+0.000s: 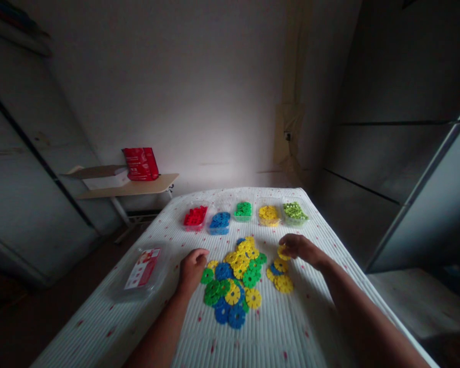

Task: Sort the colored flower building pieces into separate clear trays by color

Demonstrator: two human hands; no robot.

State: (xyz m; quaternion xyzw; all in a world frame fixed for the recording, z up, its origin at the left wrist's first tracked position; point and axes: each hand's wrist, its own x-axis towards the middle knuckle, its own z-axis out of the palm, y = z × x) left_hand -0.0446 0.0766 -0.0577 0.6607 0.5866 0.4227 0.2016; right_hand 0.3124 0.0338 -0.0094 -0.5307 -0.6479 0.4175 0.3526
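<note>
A heap of flat plastic discs (235, 278) in yellow, green and blue lies on the white-covered table (299, 317). My left hand (191, 268) rests at the heap's left edge, fingers curled, next to a green disc (206, 276); what it holds is hidden. My right hand (297, 246) is pinched on a yellow disc (282, 252) above a small cluster of yellow discs (279, 278). Along the far edge stand clear tubs of red (195, 216), blue (220, 222), green (243, 210), yellow (269, 214) and light green (295, 211) pieces.
A clear lid with a red label (142, 268) lies on the table's left side. Beyond the table stand a side table (138, 188) with a cardboard box (99, 176) and a red bag (140, 163). Dark cabinets flank both sides.
</note>
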